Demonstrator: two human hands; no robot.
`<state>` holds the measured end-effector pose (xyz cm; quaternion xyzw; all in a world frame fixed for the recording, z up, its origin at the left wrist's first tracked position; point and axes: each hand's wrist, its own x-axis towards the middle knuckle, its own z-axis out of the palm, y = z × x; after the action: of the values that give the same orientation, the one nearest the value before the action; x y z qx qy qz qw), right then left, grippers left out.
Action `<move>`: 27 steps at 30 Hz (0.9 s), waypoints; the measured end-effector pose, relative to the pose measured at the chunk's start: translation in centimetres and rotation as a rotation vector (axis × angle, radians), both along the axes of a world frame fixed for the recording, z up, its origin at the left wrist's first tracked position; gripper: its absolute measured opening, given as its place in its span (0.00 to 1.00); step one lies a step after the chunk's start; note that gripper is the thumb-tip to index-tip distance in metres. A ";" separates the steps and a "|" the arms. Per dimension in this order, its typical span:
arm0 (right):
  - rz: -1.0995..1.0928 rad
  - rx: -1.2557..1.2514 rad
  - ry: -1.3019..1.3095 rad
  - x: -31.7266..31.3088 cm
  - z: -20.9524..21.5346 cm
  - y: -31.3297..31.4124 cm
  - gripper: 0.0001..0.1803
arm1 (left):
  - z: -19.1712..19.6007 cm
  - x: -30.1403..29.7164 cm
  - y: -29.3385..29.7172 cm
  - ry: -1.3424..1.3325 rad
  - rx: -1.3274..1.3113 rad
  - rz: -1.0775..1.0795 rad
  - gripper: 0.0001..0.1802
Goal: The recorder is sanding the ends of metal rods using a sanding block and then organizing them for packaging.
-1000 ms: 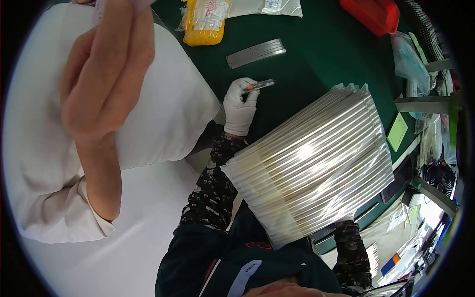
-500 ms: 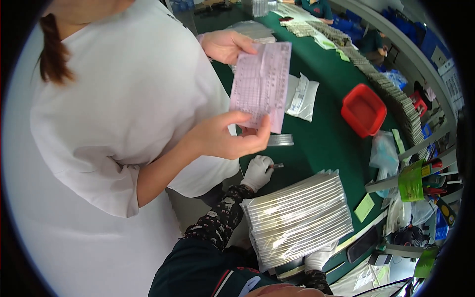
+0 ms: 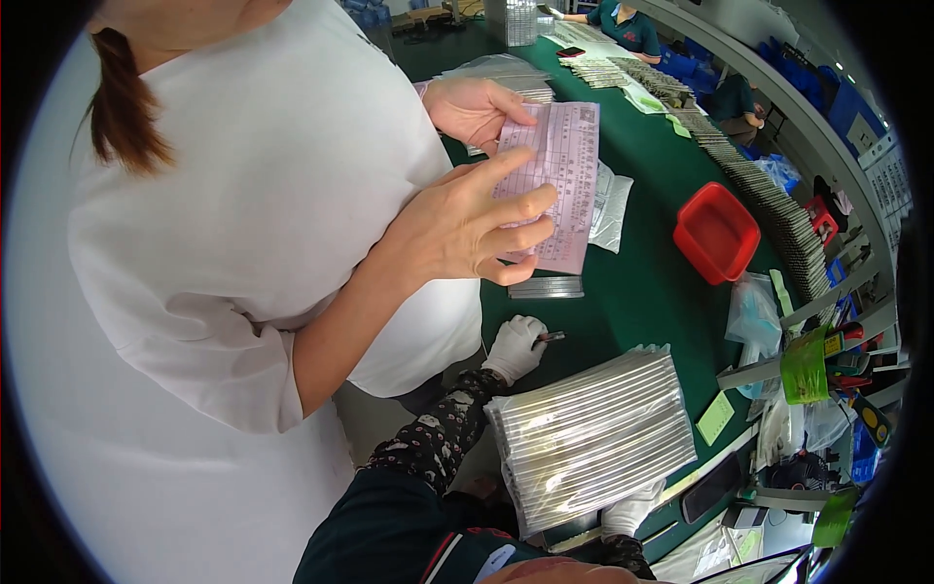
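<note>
The gloved left hand pinches a small dark tool over the green table. The right hand, grip hidden, props a stack of clear tubes at the table's near edge. The stack looks stiff, slippery and likely to slide apart; best held underneath.

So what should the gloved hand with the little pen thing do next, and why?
Probably set the small dark tool down on the green table. The left hand pinches it in its fingers, while the right hand alone props the big stack of clear sleeves.
</note>
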<state>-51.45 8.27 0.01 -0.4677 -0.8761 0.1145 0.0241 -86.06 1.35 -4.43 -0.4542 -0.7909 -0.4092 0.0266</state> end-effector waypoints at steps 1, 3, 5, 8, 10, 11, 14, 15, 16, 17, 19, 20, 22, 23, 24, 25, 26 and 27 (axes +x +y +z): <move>0.020 0.033 -0.015 0.0 0.0 -0.1 0.41 | -0.2 0.0 0.0 0.003 0.002 0.000 0.09; 0.040 0.069 -0.028 -0.3 0.5 -0.4 0.41 | -0.5 0.0 -0.2 0.013 0.016 -0.003 0.08; -0.026 -0.035 0.061 -0.9 1.6 -0.7 0.41 | -0.6 0.0 -0.2 0.014 0.010 -0.004 0.08; -0.040 -0.011 0.069 -0.3 0.6 -0.4 0.42 | -0.3 0.1 -0.3 0.009 0.002 -0.009 0.08; -0.047 0.012 0.060 -0.3 0.4 -0.4 0.43 | -0.1 0.2 -0.4 0.004 -0.001 -0.011 0.08; -0.042 0.004 0.083 -0.3 0.4 -0.3 0.42 | 0.0 0.2 -0.4 -0.008 -0.006 -0.007 0.08; -0.008 0.060 0.124 -0.3 0.3 -0.5 0.39 | 0.0 0.2 -0.3 -0.026 -0.016 -0.006 0.07; 0.023 0.124 0.144 -0.3 0.2 -0.5 0.38 | 0.0 0.2 -0.3 -0.030 -0.020 -0.008 0.07; 0.022 0.123 0.144 -0.4 0.2 -0.5 0.38 | 0.0 0.1 -0.2 -0.031 -0.021 -0.008 0.07; 0.003 0.101 0.184 -0.5 0.4 -0.5 0.37 | 0.0 0.0 -0.2 -0.024 -0.010 -0.015 0.07; -0.017 0.076 0.222 -0.5 0.7 -0.5 0.36 | -0.2 0.1 -0.1 -0.019 0.000 -0.023 0.07; -0.014 0.056 0.194 -0.5 0.9 -0.4 0.37 | -0.4 0.1 0.0 -0.041 -0.013 -0.015 0.08; -0.005 0.032 0.166 -0.8 1.2 -0.4 0.38 | -1.7 0.1 0.1 -0.064 -0.027 0.001 0.08; 0.005 0.027 0.162 -1.0 1.4 -0.5 0.38 | -3.0 0.0 0.1 0.069 0.062 0.037 0.09; 0.000 0.025 0.155 -1.0 1.5 -0.5 0.38 | -2.5 0.2 0.4 0.199 0.153 0.059 0.09; -0.007 0.025 0.153 -0.8 1.4 -0.6 0.38 | -1.9 0.3 0.4 0.196 0.153 0.052 0.09; 0.003 0.051 0.132 -0.6 1.4 -0.7 0.38 | -1.3 0.4 0.3 0.062 0.088 0.009 0.09; 0.022 0.075 0.113 -0.6 1.4 -0.7 0.38 | -0.3 0.4 -0.1 -0.070 0.022 -0.025 0.09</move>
<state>-52.08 7.52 1.42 -0.4495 -0.8822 0.1082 0.0896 -85.67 1.23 -4.73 -0.4493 -0.7812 -0.4335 -0.0012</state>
